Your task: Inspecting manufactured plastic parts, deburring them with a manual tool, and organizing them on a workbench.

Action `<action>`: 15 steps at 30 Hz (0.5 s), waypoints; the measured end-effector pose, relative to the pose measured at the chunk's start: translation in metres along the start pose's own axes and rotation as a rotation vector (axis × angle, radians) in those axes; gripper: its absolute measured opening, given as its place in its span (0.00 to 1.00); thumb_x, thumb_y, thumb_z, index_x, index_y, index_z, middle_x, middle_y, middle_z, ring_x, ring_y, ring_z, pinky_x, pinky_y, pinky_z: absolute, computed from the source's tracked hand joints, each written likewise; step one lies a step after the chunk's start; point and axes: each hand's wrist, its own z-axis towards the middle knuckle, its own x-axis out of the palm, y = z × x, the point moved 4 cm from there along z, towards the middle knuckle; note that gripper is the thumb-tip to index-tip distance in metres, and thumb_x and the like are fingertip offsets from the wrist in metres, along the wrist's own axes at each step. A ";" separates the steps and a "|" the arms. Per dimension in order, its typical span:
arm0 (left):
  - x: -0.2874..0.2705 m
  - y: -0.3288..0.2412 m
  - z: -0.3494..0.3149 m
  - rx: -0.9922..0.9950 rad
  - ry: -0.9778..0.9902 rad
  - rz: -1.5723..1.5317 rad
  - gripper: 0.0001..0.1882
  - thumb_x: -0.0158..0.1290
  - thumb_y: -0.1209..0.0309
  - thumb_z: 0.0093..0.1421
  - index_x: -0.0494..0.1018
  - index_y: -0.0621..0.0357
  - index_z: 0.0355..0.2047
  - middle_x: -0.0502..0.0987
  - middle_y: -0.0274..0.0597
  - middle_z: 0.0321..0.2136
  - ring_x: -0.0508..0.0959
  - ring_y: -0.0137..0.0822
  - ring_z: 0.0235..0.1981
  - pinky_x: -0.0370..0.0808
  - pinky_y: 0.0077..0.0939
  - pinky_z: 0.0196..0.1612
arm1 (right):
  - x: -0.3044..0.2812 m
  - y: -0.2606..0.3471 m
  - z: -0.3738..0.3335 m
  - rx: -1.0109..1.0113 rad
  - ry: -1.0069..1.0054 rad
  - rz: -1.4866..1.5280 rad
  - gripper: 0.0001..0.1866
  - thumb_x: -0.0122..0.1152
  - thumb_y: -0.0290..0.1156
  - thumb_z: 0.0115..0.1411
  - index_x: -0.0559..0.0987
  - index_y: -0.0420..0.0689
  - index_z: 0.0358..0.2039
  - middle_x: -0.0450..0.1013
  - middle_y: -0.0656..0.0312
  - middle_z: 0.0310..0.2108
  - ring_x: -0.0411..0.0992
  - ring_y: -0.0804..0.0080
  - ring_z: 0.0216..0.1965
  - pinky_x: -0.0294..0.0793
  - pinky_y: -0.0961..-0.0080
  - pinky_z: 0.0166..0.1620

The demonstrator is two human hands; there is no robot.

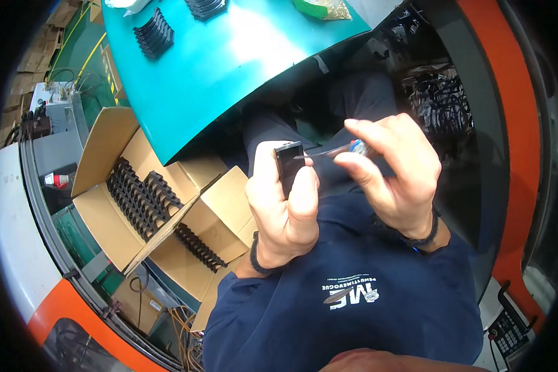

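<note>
Close in front of my body, my left hand [284, 217] is closed around a small black rectangular plastic piece [289, 168], its thumb on the near face. My right hand [406, 170], to the right of it, pinches a slim hand tool [328, 152] with a thin metal shaft and a blue-and-white handle end. The shaft points left, and its tip is at the upper part of the black piece, by my left fingertips. Motion blurs the tool, so its exact kind and whether the tip touches cannot be made out. Most of its handle is hidden by my right fingers.
A teal-topped table [192, 80] lies ahead, bearing stacked black parts [154, 34] and a green-and-clear bag [322, 8]. At the left, an open cardboard box [102, 146] holds rows of black parts [139, 198]. An orange machine frame [508, 74] rises at the right.
</note>
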 end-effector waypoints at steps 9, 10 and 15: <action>0.004 -0.003 -0.001 0.016 -0.104 0.094 0.12 0.43 0.65 0.62 0.65 0.63 0.32 0.64 0.31 0.16 0.58 0.18 0.15 0.52 0.15 0.19 | 0.013 0.013 0.003 -0.060 -0.029 -0.044 0.19 0.74 0.30 0.43 0.80 0.35 0.36 0.72 0.60 0.21 0.68 0.69 0.21 0.65 0.76 0.25; 0.004 -0.002 -0.001 0.024 -0.103 0.100 0.12 0.43 0.65 0.63 0.65 0.63 0.32 0.64 0.31 0.16 0.58 0.18 0.15 0.52 0.15 0.19 | 0.014 0.013 0.003 -0.059 -0.034 -0.041 0.19 0.74 0.29 0.42 0.80 0.35 0.35 0.72 0.60 0.20 0.68 0.69 0.21 0.64 0.76 0.24; -0.003 0.001 -0.001 0.040 -0.076 0.086 0.09 0.45 0.71 0.65 0.67 0.66 0.33 0.69 0.33 0.16 0.66 0.20 0.17 0.62 0.17 0.20 | 0.016 0.013 0.003 -0.047 -0.036 -0.036 0.18 0.74 0.29 0.42 0.80 0.36 0.34 0.72 0.60 0.20 0.68 0.69 0.20 0.64 0.76 0.24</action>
